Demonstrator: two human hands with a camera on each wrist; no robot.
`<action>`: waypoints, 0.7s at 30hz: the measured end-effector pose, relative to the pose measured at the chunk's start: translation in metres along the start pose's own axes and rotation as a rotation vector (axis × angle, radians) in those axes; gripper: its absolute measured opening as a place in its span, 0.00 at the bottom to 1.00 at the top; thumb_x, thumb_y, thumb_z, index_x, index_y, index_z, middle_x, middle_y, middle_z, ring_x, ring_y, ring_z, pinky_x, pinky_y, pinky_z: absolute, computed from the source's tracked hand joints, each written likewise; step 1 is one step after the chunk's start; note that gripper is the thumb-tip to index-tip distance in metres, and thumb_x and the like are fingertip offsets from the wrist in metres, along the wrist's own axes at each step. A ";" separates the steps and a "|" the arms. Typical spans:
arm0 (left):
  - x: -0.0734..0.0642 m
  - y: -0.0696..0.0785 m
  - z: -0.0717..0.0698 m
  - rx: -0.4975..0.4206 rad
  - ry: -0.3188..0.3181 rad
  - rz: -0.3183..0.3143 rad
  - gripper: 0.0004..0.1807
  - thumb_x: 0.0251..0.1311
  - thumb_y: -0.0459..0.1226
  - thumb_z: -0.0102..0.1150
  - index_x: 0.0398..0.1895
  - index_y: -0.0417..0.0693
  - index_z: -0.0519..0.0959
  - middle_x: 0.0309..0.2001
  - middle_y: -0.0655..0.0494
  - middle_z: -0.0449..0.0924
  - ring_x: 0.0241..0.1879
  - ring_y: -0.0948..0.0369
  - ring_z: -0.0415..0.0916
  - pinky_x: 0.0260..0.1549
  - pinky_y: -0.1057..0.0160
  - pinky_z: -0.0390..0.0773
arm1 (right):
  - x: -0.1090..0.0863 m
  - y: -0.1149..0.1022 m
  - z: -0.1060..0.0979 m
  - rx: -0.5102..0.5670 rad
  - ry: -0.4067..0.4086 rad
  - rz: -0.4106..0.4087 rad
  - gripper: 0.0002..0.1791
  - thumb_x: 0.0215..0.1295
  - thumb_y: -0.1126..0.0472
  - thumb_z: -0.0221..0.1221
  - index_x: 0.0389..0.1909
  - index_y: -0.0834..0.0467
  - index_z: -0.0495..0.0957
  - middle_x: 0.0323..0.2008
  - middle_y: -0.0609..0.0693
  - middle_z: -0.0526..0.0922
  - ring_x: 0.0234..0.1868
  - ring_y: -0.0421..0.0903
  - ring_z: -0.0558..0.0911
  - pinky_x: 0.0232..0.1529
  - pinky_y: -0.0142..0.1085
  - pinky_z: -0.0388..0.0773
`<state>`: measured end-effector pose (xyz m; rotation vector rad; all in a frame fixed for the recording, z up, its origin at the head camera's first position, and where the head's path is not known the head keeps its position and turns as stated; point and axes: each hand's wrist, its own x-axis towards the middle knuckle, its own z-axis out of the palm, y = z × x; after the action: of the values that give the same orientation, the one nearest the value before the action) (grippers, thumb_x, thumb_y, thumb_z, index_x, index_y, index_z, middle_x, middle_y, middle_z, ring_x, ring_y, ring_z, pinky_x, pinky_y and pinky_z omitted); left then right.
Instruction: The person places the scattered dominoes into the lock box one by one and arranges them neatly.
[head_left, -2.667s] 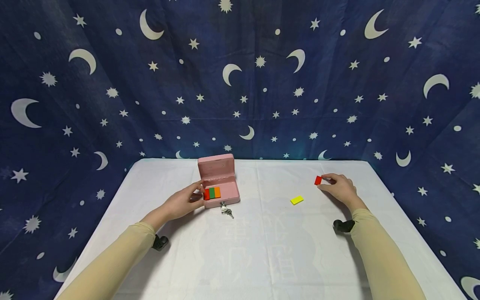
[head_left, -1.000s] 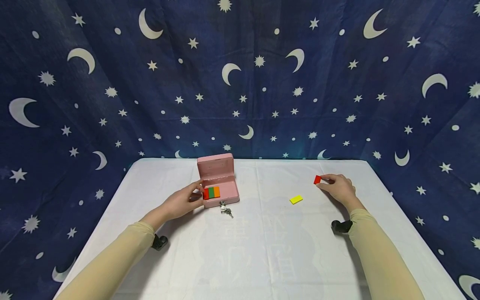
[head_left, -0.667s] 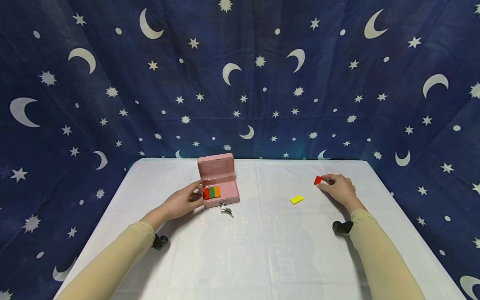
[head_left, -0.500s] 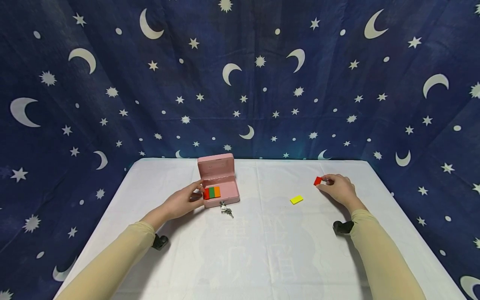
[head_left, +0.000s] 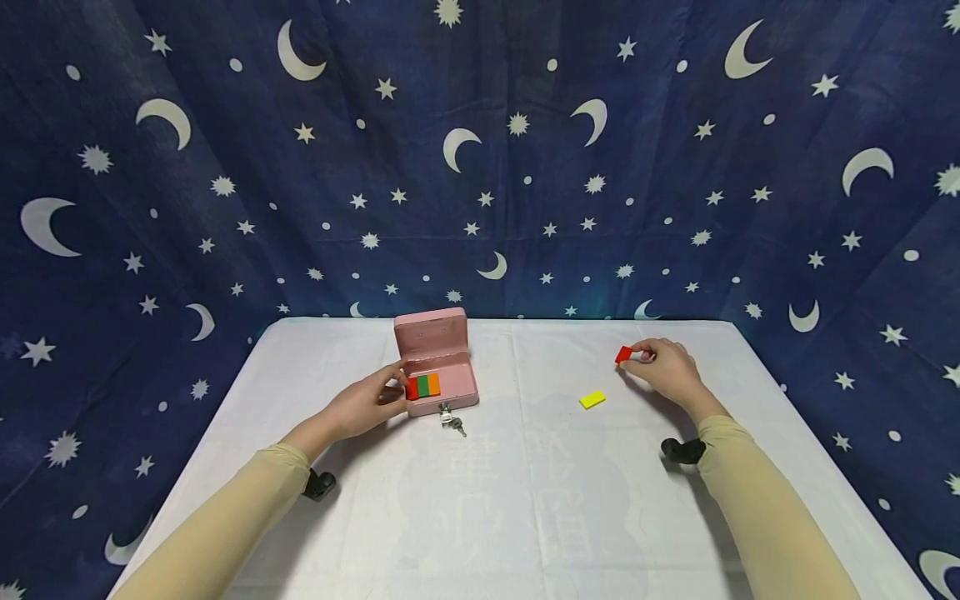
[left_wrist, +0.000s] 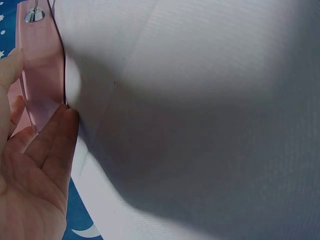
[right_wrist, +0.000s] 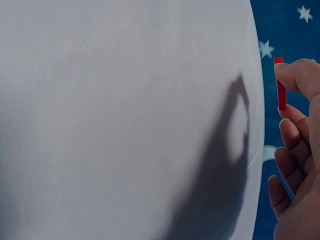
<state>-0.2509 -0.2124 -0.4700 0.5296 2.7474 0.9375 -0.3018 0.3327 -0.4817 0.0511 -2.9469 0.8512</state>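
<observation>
A small pink metal cash box [head_left: 461, 385] stands at centre-left with its lid raised. My left hand [head_left: 363, 405] grips its left end; in the left wrist view fingers wrap the corner of the box wall [left_wrist: 44, 65]. Inside, a red block [head_left: 412, 389], a green block [head_left: 423, 385] and an orange block [head_left: 433, 383] lie side by side. On the right, my right hand [head_left: 666, 369] pinches another flat red block [head_left: 623, 355] between thumb and fingers. The right wrist view shows that red block [right_wrist: 281, 92] edge-on, above the table. A yellow block [head_left: 592, 400] lies flat nearby.
A padlock [head_left: 446, 415] hangs at the box's front, with keys [head_left: 457, 425] in it. White cloth covers the table [head_left: 510, 500]. A dark blue curtain [head_left: 525, 208] with moons and stars surrounds the back and sides.
My right hand has lifted the red block and shifted it slightly left and away from the table. The left hand, box and yellow block stay where they were.
</observation>
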 end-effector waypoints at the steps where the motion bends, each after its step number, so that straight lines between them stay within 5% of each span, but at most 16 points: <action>1: 0.000 0.000 0.000 0.000 0.000 0.001 0.42 0.67 0.51 0.64 0.77 0.45 0.58 0.59 0.53 0.76 0.62 0.52 0.77 0.63 0.47 0.73 | 0.001 -0.003 0.000 0.003 0.001 -0.014 0.27 0.63 0.45 0.67 0.53 0.61 0.80 0.43 0.57 0.79 0.48 0.56 0.70 0.47 0.51 0.66; 10: -0.001 0.000 0.000 0.000 -0.003 0.001 0.43 0.68 0.49 0.63 0.79 0.45 0.55 0.59 0.54 0.75 0.62 0.52 0.77 0.64 0.46 0.72 | 0.004 -0.037 0.008 0.044 -0.022 -0.103 0.26 0.63 0.44 0.68 0.53 0.57 0.80 0.41 0.54 0.77 0.49 0.54 0.70 0.47 0.47 0.66; 21: 0.002 -0.001 -0.001 -0.010 -0.002 0.005 0.26 0.68 0.48 0.64 0.64 0.50 0.70 0.68 0.49 0.71 0.61 0.53 0.78 0.62 0.47 0.74 | 0.004 -0.075 0.022 0.078 -0.032 -0.208 0.25 0.59 0.43 0.70 0.51 0.55 0.82 0.39 0.49 0.77 0.47 0.51 0.71 0.49 0.45 0.66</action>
<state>-0.2533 -0.2129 -0.4706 0.5363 2.7391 0.9508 -0.3037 0.2578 -0.4604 0.3719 -2.8694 0.9400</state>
